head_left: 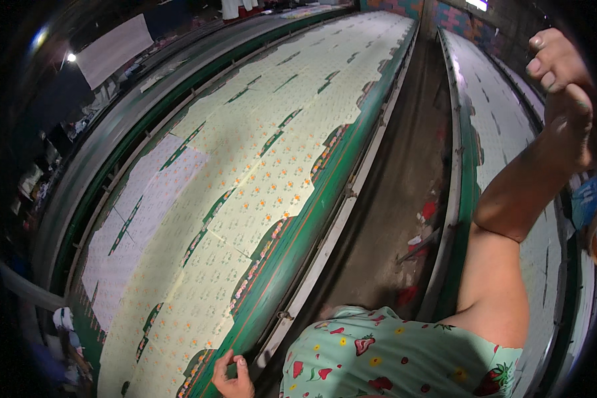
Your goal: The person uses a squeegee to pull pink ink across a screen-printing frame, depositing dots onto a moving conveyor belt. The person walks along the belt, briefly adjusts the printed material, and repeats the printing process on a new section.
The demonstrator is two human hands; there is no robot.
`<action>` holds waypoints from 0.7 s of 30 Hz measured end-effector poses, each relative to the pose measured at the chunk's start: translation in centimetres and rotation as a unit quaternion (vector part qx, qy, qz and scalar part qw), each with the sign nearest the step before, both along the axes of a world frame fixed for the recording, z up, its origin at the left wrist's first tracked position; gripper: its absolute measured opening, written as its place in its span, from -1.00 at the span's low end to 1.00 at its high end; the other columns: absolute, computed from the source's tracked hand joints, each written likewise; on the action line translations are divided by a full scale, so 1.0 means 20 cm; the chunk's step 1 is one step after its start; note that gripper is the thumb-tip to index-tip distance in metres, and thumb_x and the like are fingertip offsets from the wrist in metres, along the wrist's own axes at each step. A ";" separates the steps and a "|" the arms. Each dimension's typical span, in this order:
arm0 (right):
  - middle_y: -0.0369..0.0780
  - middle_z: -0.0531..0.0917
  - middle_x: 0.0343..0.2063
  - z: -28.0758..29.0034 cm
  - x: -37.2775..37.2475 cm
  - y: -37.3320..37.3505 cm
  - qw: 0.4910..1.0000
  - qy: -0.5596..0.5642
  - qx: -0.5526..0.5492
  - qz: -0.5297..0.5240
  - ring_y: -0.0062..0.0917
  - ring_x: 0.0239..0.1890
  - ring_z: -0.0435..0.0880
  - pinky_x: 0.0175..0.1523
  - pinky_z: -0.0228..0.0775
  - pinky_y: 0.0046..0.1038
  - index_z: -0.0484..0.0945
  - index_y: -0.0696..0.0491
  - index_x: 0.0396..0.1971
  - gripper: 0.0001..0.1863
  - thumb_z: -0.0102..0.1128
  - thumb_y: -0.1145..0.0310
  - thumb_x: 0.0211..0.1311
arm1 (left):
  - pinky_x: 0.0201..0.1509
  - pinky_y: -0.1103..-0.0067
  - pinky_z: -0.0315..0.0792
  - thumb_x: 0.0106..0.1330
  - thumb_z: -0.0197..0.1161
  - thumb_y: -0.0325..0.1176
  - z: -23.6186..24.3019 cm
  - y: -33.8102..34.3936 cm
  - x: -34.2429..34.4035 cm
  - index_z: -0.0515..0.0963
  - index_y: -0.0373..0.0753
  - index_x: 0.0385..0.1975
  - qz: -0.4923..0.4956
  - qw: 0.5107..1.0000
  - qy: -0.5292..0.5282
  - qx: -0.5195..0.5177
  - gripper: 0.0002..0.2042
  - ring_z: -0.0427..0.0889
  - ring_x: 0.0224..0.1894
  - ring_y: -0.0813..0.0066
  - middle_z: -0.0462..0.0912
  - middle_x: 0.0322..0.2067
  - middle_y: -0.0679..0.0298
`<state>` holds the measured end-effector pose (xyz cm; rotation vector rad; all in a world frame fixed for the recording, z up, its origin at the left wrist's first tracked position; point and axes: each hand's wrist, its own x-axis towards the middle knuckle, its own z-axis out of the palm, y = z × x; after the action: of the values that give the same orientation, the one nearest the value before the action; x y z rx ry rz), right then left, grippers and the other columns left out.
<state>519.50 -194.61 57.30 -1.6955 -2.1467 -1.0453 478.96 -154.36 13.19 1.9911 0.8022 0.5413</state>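
Note:
A long printing table [325, 192] with a green edge runs away from me on the left. Pale yellow fabric pieces [245, 199] printed with small orange and green motifs lie flat along it, with a pale lilac piece [139, 192] at the left side. My left hand [233, 378] is at the table's near right edge; its thumb and finger are bent with a gap between them, and nothing shows in it. My right hand [560, 86] is raised at the upper right, fingers loosely bent, holding nothing that I can see. Below it, my right arm crosses a second long table.
The second table [491, 126] on the right carries pale fabric. A narrow dark aisle [378, 199] runs between the tables, with red and white scraps [426, 212] on its floor. Another long table [132, 106] stands at far left, beside a hanging pale sheet [113, 53] and a lamp [71, 58].

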 end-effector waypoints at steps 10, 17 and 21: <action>-0.06 0.67 -0.29 0.17 -0.20 -0.06 0.996 -0.027 -0.061 -0.056 -0.28 -0.20 0.67 0.19 0.44 0.10 0.57 0.34 0.30 -0.52 0.10 0.29 0.63 | 0.04 0.37 0.63 0.50 0.47 -0.40 -0.08 -0.01 0.01 0.73 -0.45 0.15 0.035 0.998 -0.034 -0.035 -0.67 0.74 -0.07 0.30 0.80 -0.08 0.03; -0.05 0.66 -0.33 0.03 -0.01 0.06 0.999 -0.011 0.027 0.041 -0.27 -0.23 0.67 0.13 0.47 0.14 0.55 0.38 0.32 -0.55 0.02 0.36 0.68 | 0.10 0.34 0.63 0.48 0.49 -0.38 0.02 -0.07 0.14 0.74 -0.46 0.13 0.071 0.997 -0.006 0.012 -0.66 0.77 -0.04 0.25 0.83 -0.05 0.00; -0.04 0.69 -0.40 -0.11 0.24 0.18 0.989 -0.064 0.117 0.058 -0.27 -0.33 0.73 0.02 0.63 0.10 0.56 0.43 0.29 -0.60 0.15 0.46 0.66 | 0.15 0.33 0.61 0.48 0.50 -0.35 -0.03 -0.11 0.26 0.76 -0.45 0.09 0.081 0.997 0.001 -0.004 -0.68 0.76 -0.02 0.24 0.83 -0.08 0.00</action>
<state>524.23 -191.04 55.04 -1.4152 -2.0721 -1.3446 484.16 -156.47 12.69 1.9288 0.9712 0.6296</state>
